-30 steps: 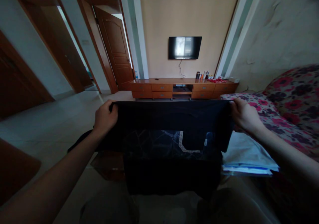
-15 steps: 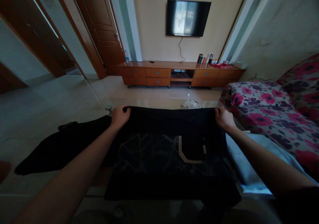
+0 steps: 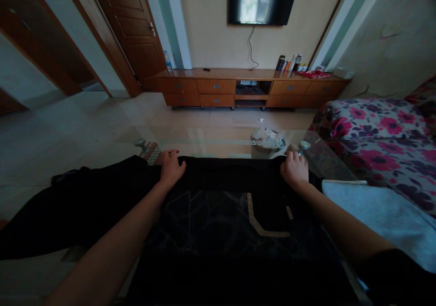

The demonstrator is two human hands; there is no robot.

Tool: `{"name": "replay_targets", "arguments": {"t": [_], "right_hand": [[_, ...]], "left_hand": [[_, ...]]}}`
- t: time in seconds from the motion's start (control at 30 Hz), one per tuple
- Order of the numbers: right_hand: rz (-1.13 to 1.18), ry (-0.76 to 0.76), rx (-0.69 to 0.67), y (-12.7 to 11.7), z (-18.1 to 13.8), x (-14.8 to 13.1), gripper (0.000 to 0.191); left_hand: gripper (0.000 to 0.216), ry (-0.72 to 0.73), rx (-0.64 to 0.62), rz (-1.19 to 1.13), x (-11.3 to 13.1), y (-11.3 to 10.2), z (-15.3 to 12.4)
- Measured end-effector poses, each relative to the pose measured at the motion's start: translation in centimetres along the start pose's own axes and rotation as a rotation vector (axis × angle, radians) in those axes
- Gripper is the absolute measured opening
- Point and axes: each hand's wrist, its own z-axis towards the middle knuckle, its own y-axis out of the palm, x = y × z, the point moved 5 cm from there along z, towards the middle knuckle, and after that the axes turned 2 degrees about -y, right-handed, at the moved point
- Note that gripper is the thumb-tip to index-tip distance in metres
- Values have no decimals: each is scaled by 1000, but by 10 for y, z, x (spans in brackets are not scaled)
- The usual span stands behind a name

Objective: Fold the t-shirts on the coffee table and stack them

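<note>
Both hands sit closer together than half a second ago, and the garment's [image 3: 211, 224] far edge is lower, apparently down on the glass table [image 3: 204, 141]. Garment fills 6 o'clock, spread, likely held near both ends to keep that edge straight. At 10 the left hand's [image 3: 170, 169] thumb and fingers stand apart; at 2 the right hand [image 3: 295, 167] curls at the edge, pinching or resting, I cannot tell. At 12, the cabinet [image 3: 216, 88] holds a white strip [image 3: 248, 82] in its open bay. At 1, a bag-lined bin [image 3: 265, 139] shows through the glass, contents unclear.
</note>
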Motion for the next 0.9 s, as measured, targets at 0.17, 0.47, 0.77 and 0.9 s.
{"name": "replay_targets", "arguments": {"t": [0.17,0.47,0.77,0.9], "right_hand": [[144,-452,-265,19,-14,-58,36],[128,-185,-138,56,3,-66,54],[99,-150,-125,37,-10,-69,47],[114,-163,-173,20,-33,-70,52]], "left_hand": [[32,475,-466,-151,58,19,-27],[61,342,-305,-32,64,48,-19],[46,263,-121,47,75,21,-36],[40,241,-94,76,78,-10,-63]]}}
